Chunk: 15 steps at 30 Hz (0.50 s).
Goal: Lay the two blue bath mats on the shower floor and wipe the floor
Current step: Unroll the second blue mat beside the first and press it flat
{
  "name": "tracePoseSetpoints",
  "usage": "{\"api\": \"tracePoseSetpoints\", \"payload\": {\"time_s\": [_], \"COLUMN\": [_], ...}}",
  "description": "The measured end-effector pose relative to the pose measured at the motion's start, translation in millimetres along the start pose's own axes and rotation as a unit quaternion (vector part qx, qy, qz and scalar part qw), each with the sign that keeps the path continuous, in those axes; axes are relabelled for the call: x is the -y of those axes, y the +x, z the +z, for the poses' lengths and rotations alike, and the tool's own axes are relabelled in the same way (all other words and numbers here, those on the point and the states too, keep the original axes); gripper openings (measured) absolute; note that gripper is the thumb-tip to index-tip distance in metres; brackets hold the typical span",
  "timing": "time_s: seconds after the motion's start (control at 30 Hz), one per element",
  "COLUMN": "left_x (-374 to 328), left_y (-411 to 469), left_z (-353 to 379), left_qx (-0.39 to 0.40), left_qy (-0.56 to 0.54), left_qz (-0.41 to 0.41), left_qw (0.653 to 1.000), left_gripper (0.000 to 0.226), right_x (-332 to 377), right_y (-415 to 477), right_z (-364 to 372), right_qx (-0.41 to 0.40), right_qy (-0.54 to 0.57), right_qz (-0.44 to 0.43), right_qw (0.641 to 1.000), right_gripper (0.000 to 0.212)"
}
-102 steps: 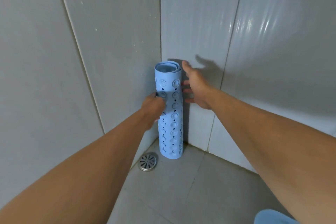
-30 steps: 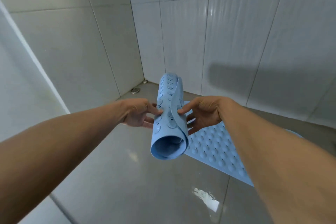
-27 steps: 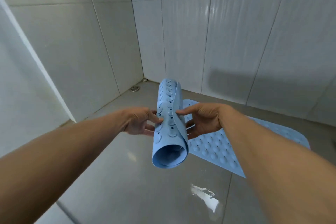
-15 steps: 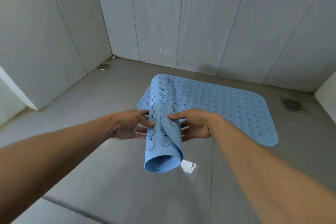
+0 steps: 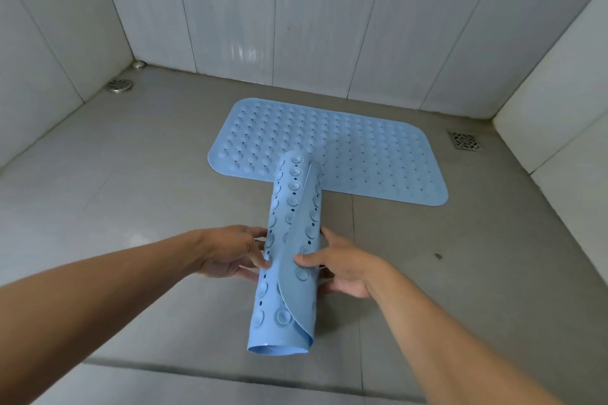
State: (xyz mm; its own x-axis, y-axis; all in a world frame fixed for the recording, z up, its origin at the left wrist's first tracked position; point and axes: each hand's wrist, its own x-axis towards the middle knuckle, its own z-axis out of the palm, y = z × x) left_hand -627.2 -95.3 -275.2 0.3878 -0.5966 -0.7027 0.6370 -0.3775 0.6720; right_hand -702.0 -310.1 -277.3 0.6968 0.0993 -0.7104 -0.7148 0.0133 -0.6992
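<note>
The person holds a rolled blue bath mat [image 5: 285,301] in mid-air over the grey shower floor [image 5: 131,181], its near open end pointing back at six o'clock and its far end aimed at twelve. The left hand [image 5: 230,253] grips the roll from its nine o'clock side, fingers curled against the suction cups. The right hand [image 5: 343,268] sits on the three o'clock side, pinching the loose outer flap with the thumb on top and the fingers tucked beneath, so the flap is lifting away from the roll. Beyond the roll, at twelve o'clock, the second blue bath mat [image 5: 362,148] lies spread flat on the floor near the back tiled wall [image 5: 296,26], bumps facing up, and the roll's far end overlaps its near edge in this view. A round metal drain [image 5: 119,85] sits in the corner at ten o'clock, and a square drain grate [image 5: 465,140] lies at two o'clock, just beside the flat mat's right end.
</note>
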Motion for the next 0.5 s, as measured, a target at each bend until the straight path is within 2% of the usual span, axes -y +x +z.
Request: {"api": "tracePoseSetpoints", "payload": {"time_s": [0.07, 0.2, 0.33, 0.5], "left_x": [6.1, 3.1, -2.5, -0.4], "left_y": [2.5, 5.8, 10.4, 15.8], "left_z": [2.0, 8.2, 15.1, 15.5], "left_qx": [-0.014, -0.056, -0.085, -0.082], "left_qy": [0.000, 0.022, 0.123, 0.166], "left_qz": [-0.010, -0.040, -0.047, -0.070], "left_qw": [1.000, 0.997, 0.988, 0.980], "left_gripper": [0.059, 0.027, 0.025, 0.031], "right_x": [-8.7, -19.5, -27.5, -34.5], "right_y": [0.4, -3.1, -4.1, -10.1], "right_z": [5.5, 14.6, 16.6, 15.1], "right_qx": [-0.013, -0.032, -0.047, -0.057], "right_qy": [0.001, -0.008, -0.031, -0.037], "right_qz": [0.005, 0.009, 0.011, 0.026], "right_qw": [1.000, 0.999, 0.998, 0.997], "right_gripper": [0.079, 0.087, 0.090, 0.091]}}
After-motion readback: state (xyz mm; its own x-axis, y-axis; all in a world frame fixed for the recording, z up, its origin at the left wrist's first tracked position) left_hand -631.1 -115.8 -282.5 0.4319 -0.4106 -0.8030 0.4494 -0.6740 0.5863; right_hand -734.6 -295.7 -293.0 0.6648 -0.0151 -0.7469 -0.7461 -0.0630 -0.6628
